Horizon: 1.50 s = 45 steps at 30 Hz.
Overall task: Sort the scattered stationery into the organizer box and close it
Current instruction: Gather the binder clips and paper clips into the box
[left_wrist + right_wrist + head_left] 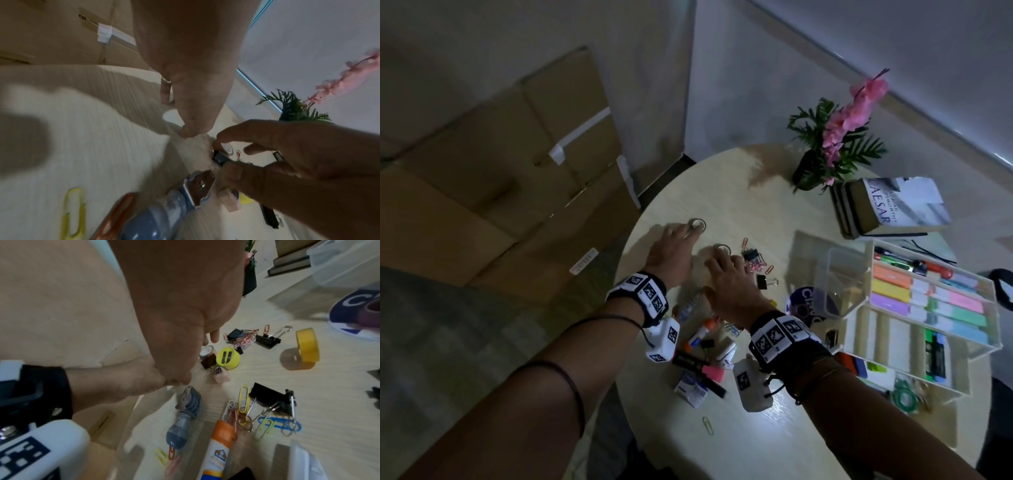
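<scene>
The clear organizer box (pixel 962 272) stands open at the table's right, with highlighters and pens inside. My left hand (pixel 685 234) reaches to the far left, its straight fingers touching a small tape roll (pixel 697 224). My right hand (pixel 722 262) hovers with loosely bent fingers at a second small tape roll (pixel 722 249) (pixel 207 351), holding nothing. A yellow sharpener (pixel 228 358), paper clips (pixel 242 341) and black binder clips (pixel 268 340) lie around that roll. Nearer me lie a staple remover (pixel 187 404), a glue stick (pixel 220 446), a pink highlighter (pixel 709 371) and a yellow tape roll (pixel 307 347).
Stacked books (pixel 893 209) and a potted pink flower (pixel 835 147) stand at the table's far right. A round blue sticker (pixel 811 303) lies beside the box's upright lid (pixel 839 274). Cardboard boxes (pixel 500 188) stand past the table's left edge.
</scene>
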### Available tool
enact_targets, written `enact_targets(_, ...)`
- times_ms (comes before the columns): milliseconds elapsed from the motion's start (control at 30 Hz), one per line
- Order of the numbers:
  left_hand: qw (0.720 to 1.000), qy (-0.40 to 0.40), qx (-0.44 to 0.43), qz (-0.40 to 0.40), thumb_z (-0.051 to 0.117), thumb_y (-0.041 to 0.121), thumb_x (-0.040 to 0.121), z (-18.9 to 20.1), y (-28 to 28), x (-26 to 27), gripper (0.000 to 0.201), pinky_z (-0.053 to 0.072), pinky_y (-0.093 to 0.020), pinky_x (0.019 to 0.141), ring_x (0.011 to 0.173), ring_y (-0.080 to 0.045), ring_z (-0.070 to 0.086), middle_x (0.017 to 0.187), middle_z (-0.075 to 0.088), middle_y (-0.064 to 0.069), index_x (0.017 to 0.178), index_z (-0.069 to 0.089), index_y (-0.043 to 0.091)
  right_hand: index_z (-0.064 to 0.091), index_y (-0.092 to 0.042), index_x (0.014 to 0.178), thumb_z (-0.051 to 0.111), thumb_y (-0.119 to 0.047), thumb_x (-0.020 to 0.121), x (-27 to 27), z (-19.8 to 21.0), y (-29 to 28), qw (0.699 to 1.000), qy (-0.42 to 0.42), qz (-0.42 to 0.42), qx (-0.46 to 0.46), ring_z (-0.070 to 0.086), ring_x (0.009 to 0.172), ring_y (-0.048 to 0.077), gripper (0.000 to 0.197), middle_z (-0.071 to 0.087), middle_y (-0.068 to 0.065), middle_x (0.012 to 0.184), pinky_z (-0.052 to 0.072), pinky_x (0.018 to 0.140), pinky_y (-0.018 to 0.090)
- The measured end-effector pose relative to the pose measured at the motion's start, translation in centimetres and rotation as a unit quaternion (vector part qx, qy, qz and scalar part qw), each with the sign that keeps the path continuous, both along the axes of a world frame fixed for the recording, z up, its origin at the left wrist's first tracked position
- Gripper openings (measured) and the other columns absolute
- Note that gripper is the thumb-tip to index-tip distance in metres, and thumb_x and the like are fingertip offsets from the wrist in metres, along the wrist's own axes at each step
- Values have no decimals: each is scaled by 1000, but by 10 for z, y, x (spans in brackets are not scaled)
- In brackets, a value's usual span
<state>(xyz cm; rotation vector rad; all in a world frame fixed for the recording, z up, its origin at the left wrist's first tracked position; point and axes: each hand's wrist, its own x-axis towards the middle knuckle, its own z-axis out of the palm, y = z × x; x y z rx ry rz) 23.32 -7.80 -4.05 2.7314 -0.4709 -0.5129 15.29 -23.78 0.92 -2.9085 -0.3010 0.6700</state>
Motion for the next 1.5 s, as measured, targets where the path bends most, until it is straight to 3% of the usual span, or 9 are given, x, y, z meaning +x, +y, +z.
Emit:
enact_targets(133,1000,-4,0,12,67,16,94,2,1,0,53,53,-48,92,130,-35,44,143,50,0,141,47,32,51,-8,145,55,-43,103,2,-10,1,1000,14,-18,-10,36,132,36,55,32,11,158,40,111,59)
enact_targets(367,1000,-21,-12,12,67,16,94,6,12,-26,7,55,-45,80,116,-33,52,118,58,-4,99,72,15,64,-9,128,53,-34,102,-8,-25,-4,997,-29,-49,43,42,120,30,37,51,11,137,46,103,52)
enact_targets(500,998,-21,-49,29,70,22,96,12,18,-49,10,52,-40,80,103,-30,60,114,62,-5,102,73,15,66,-7,122,44,-30,106,-15,-30,-2,994,-46,-68,73,46,113,31,35,57,8,138,45,96,53)
enact_targets(600,996,-11,-84,36,69,23,96,13,27,-68,8,48,-34,76,99,-27,62,112,63,-3,100,73,17,65,-5,127,52,-26,103,-31,-32,0,991,-63,-69,92,50,117,37,34,58,13,138,47,96,55)
enact_targets(733,988,-22,-141,62,72,21,94,13,37,-92,5,49,-32,72,94,-23,63,110,63,2,97,71,17,68,-2,117,54,-24,93,-57,-27,-11,976,-110,-55,177,60,105,41,36,66,18,120,57,84,52)
enact_targets(967,972,-82,-220,22,70,29,97,24,10,-138,9,55,-33,76,94,-16,64,116,64,7,101,70,22,69,-15,112,62,-9,100,-118,13,-86,934,-174,-131,284,66,92,20,15,70,0,105,56,79,39)
enact_targets(1100,964,-63,-259,0,72,29,97,31,-23,-166,7,56,-31,80,98,-12,64,114,66,11,101,72,22,70,-25,117,69,-14,99,-159,38,-148,919,-193,-194,283,68,92,13,21,72,-6,106,57,80,34)
enact_targets(1200,956,-52,-289,-4,74,24,96,41,-51,-185,10,55,-31,89,99,-7,64,113,72,8,105,76,20,74,-20,119,71,-10,98,-174,50,-186,916,-233,-195,262,66,85,15,23,69,-2,100,58,74,38)
enact_targets(1500,948,59,-310,-35,76,23,95,68,-104,-256,19,45,-12,100,113,13,59,119,75,11,114,79,22,74,-17,113,66,-12,100,-157,40,-229,918,-239,-190,253,65,95,23,16,72,3,108,57,82,44)
